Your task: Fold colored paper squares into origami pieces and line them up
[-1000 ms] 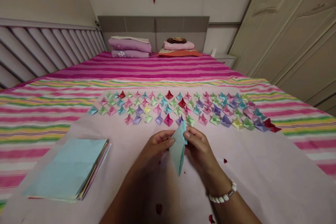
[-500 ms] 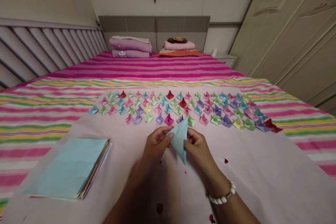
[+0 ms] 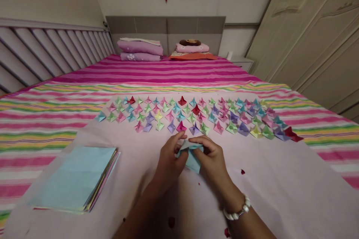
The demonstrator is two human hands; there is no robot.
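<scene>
A light blue folded paper (image 3: pixel 192 157) is pinched between both of my hands just above the pale pink sheet (image 3: pixel 280 194) spread on the bed. My left hand (image 3: pixel 171 158) grips its left side with thumb and fingers closed. My right hand (image 3: pixel 211 157), with a white bead bracelet (image 3: pixel 237 212) on its wrist, curls over the paper's top and right side. Just beyond my hands lie rows of several small folded paper pieces (image 3: pixel 196 115) in many colours.
A stack of coloured paper sheets (image 3: pixel 75 178), light blue on top, lies at the left. The striped bedspread (image 3: pixel 42 119) runs back to pillows (image 3: pixel 140 49) and a grey headboard. A slatted rail (image 3: pixel 42 52) flanks the left, wardrobe doors (image 3: pixel 316 33) the right. Small red scraps (image 3: pixel 242 171) dot the sheet.
The blue paper stood upright as a long point between my hands; now it is lowered and folded shorter, with both hands closed over it nearer the sheet.
</scene>
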